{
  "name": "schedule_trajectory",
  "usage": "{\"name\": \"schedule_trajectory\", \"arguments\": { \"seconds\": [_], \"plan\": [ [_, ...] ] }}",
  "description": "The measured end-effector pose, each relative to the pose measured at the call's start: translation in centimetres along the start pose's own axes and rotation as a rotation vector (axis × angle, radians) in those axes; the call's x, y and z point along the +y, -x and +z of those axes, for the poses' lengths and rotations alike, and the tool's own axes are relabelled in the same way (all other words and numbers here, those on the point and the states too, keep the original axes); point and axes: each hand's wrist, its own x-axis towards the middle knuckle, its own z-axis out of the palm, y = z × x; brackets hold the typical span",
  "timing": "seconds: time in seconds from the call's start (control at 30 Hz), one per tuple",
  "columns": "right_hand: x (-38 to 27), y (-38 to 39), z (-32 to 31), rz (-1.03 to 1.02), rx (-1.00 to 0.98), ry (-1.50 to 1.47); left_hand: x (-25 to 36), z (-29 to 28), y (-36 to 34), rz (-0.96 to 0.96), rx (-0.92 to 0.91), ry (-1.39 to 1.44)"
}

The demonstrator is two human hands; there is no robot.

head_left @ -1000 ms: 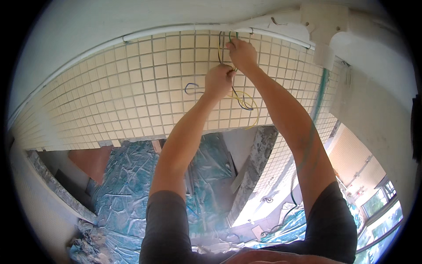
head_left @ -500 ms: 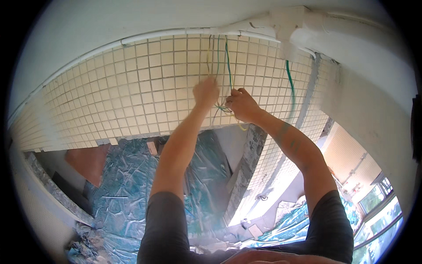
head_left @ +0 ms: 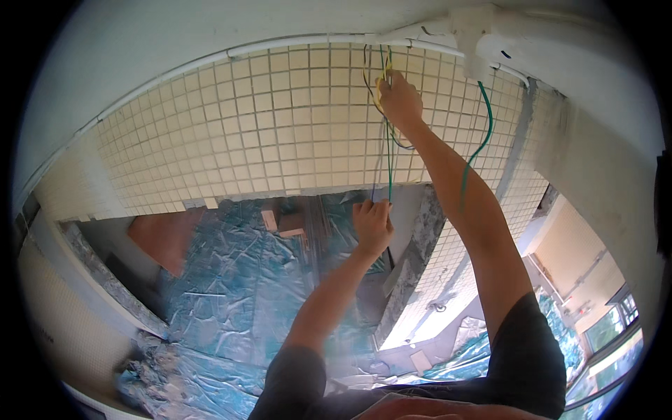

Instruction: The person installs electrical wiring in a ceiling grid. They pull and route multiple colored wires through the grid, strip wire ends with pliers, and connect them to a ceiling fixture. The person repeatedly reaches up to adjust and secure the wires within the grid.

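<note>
Fingers (head_left: 362, 208) of the left hand (head_left: 374, 229): curled together, with a green wire (head_left: 390, 168) and a blurred bluish wire (head_left: 374, 175) pinched at the tips. Fingers (head_left: 395, 80) of the right hand (head_left: 404, 103): placed higher and slightly to the right, bent inward, with a yellow wire (head_left: 379, 96) pinched; the exact finger contact is partly hidden.

Reddish-brown board (head_left: 164, 238): seen well to the left of the left fingers.

Plastic sheeting (head_left: 231, 301), blue-green, wrinkled: spread below and to the left of the left fingers.

Tiled wall (head_left: 245, 133), cream, square tiles: set behind the right fingers and above the left ones.

Brick-coloured block (head_left: 292, 224): seen to the left of the left fingers, over the sheeting.

White pipe (head_left: 301, 40): run along the wall's top, above both sets of fingers.

Dark wire (head_left: 365, 64): hung from the pipe's level, just left of the right fingers. The green wire is drawn nearly straight upward from the left fingers.

White fitting (head_left: 470, 31): mounted above and to the right of the right fingers.

Green cable (head_left: 488, 129), thicker, curved: hung under the fitting, right of the right fingers.

Window (head_left: 605, 329): seen far below and to the right of both sets of fingers.
</note>
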Motion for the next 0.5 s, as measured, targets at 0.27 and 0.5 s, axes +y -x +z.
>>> {"name": "schedule_trajectory", "arguments": {
  "seconds": [0.27,0.5],
  "plan": [
    [5.8,8.6,4.2,-0.421,-0.411,0.480,-0.5,-2.8,5.5,-0.317,-0.200,0.188],
    [15.4,28.4,2.8,-0.793,-0.672,0.619,-4.2,-5.9,0.7,-0.727,-0.036,0.553]
  ]
}}
